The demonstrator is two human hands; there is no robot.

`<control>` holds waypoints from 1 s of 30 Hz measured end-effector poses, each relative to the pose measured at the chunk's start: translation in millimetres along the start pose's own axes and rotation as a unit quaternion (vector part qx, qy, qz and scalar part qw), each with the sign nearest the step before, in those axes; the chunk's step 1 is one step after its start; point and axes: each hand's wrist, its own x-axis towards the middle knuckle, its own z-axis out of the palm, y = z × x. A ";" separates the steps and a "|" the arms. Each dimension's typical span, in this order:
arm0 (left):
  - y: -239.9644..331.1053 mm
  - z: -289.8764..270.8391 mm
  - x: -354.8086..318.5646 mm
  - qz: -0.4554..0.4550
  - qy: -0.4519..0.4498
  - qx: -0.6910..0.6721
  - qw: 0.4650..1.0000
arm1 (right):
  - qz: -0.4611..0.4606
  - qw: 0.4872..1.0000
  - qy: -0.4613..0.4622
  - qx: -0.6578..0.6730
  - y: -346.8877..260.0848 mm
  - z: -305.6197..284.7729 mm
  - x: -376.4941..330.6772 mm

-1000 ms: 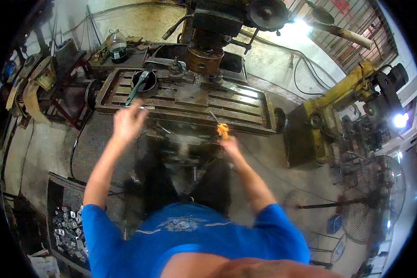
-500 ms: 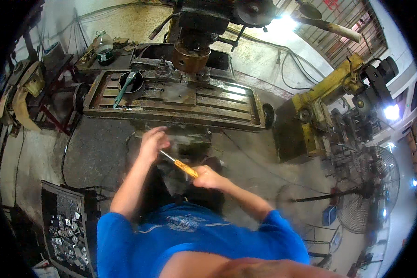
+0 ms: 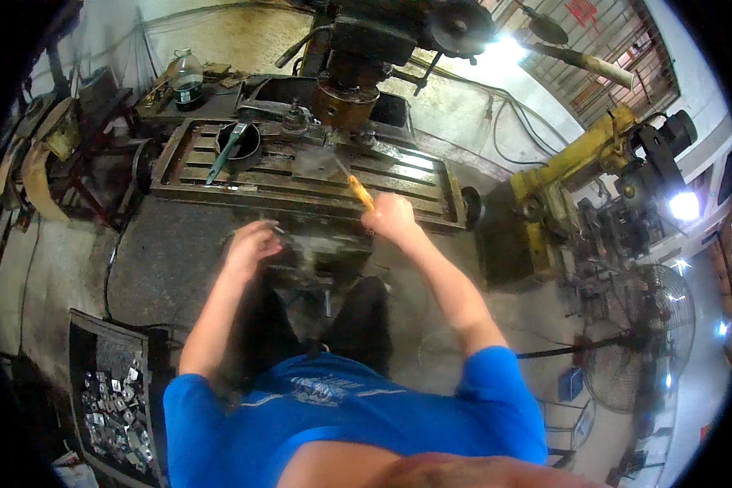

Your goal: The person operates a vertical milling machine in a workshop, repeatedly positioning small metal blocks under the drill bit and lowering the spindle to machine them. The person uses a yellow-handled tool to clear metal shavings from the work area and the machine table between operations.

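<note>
My right hand [image 3: 390,217] is closed around the handle of a yellow-handled tool with a metal shaft [image 3: 359,190]. Its tip points up and left, over the middle of the slotted machine table [image 3: 244,192], by a flat metal plate [image 3: 311,166]. My left hand [image 3: 254,244] hovers in front of the table's near edge, fingers curled together. Something small and greyish shows at its fingertips, too small to name. Above the plate hangs the machine's rusty round head [image 3: 346,106]. On the table's left part a green-handled brush [image 3: 226,153] rests across a dark round pot [image 3: 250,151].
A black tray [image 3: 150,390] of small metal parts stands at lower left. Behind the table's left end is a clear plastic bottle [image 3: 187,81]. To the right are a yellow-green machine [image 3: 537,203] and a large fan [image 3: 638,342].
My right hand has moved forward and to the right with the yellow-handled tool, from near my left hand to over the machine table. My left hand has drawn slightly left, away from the shaft.
</note>
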 end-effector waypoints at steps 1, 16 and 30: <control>4.8 1.7 -0.9 0.004 -0.005 0.002 1.000 | 0.011 1.000 0.008 0.006 -3.0 3.2 15.3; -10.2 -44.7 -34.2 0.011 0.057 -0.033 0.998 | -0.236 0.942 -0.196 0.137 -39.5 9.1 -75.3; 42.1 -122.9 -163.8 0.131 0.258 0.128 0.949 | -0.161 0.855 -0.289 0.400 -65.4 23.5 -91.8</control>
